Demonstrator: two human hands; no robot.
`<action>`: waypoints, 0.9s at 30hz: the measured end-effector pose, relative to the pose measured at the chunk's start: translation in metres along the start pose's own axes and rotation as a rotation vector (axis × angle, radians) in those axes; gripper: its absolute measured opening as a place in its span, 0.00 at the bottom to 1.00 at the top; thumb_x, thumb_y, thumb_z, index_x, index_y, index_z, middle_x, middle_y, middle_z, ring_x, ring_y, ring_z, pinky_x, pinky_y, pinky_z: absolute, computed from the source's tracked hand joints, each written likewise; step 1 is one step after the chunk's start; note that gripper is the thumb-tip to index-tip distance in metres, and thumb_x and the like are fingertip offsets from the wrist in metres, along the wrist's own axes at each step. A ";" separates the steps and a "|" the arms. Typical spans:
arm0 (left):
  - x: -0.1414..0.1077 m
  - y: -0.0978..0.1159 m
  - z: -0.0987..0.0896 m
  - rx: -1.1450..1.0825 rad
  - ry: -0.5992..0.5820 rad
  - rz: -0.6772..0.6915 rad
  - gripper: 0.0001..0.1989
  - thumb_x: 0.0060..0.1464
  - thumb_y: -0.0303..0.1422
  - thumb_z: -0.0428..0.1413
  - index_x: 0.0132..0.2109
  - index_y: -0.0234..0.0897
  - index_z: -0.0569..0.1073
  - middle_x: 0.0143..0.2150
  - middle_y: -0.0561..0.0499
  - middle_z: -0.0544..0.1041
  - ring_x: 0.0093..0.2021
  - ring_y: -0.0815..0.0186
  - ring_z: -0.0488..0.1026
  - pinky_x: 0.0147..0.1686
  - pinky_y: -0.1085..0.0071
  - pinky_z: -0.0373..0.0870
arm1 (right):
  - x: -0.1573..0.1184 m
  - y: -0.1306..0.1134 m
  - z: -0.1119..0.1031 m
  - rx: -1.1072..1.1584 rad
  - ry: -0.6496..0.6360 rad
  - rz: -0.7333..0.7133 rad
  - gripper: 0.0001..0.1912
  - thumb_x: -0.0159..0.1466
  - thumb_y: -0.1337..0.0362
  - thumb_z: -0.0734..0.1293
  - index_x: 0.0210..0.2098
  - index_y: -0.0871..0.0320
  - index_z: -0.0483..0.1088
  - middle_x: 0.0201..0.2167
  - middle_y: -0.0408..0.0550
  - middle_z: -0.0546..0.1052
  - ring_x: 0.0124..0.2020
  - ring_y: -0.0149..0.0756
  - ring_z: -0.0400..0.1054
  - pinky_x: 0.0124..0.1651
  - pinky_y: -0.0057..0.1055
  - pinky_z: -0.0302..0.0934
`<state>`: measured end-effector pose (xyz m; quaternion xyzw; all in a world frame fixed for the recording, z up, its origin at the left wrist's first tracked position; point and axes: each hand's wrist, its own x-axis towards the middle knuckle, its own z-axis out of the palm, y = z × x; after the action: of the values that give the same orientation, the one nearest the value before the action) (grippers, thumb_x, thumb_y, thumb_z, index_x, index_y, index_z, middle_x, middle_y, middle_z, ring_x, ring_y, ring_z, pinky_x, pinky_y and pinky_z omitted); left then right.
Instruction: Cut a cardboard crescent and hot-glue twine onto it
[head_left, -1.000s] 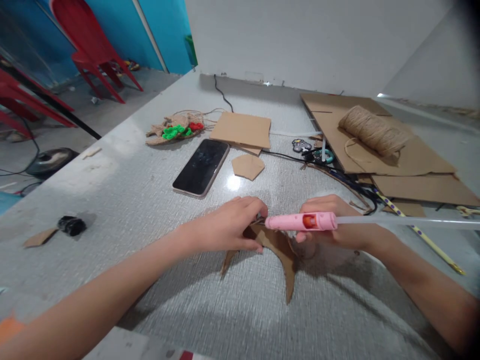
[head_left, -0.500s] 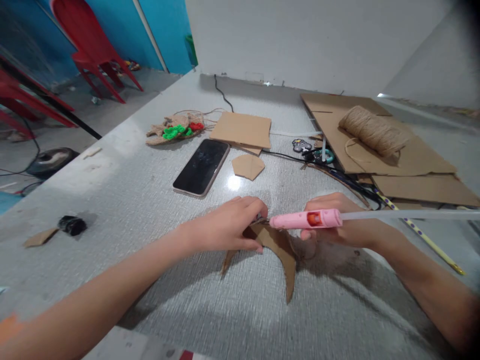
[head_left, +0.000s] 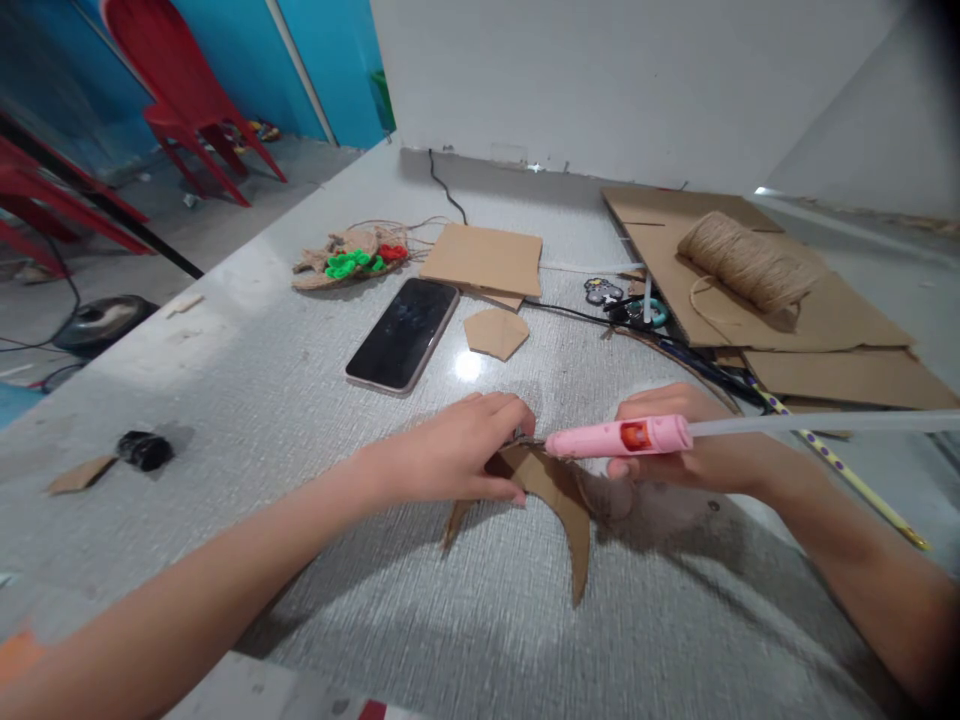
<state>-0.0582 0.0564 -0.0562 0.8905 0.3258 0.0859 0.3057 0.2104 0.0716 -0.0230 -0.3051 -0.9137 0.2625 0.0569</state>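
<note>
A curved, crescent-like cardboard piece [head_left: 564,505] stands above the grey table with its two points downward. My left hand [head_left: 469,450] pinches its upper left part between thumb and fingers. In my right hand [head_left: 675,440] is a pink glue gun [head_left: 656,437] with a long whitish glue stick [head_left: 825,423] out of its back. The gun's tip is at the cardboard's top edge, just right of my left fingers; whether they touch is unclear. Twine appears along that edge, partly hidden by the gun and my fingers.
Beyond my hands lie a phone [head_left: 403,335], a small cardboard offcut [head_left: 496,333] and a cardboard rectangle [head_left: 484,258]. A twine roll [head_left: 746,262] rests on cardboard sheets [head_left: 840,310] at right. Green and red decorations [head_left: 356,262] are at back left, a black roll [head_left: 145,451] at left.
My right hand and the glue gun have shifted slightly to the right along the cardboard's top edge. My left hand has stayed in place on the cardboard.
</note>
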 end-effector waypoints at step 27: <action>0.000 0.001 0.000 -0.017 -0.019 -0.010 0.21 0.51 0.42 0.64 0.44 0.37 0.64 0.41 0.49 0.69 0.41 0.61 0.67 0.41 0.66 0.62 | -0.006 -0.001 -0.012 -0.044 -0.068 -0.049 0.25 0.67 0.47 0.60 0.24 0.58 0.70 0.20 0.41 0.68 0.21 0.28 0.59 0.24 0.25 0.47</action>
<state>-0.0582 0.0556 -0.0551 0.8872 0.3264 0.0788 0.3165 0.2183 0.0726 -0.0118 -0.2748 -0.9278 0.2511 0.0253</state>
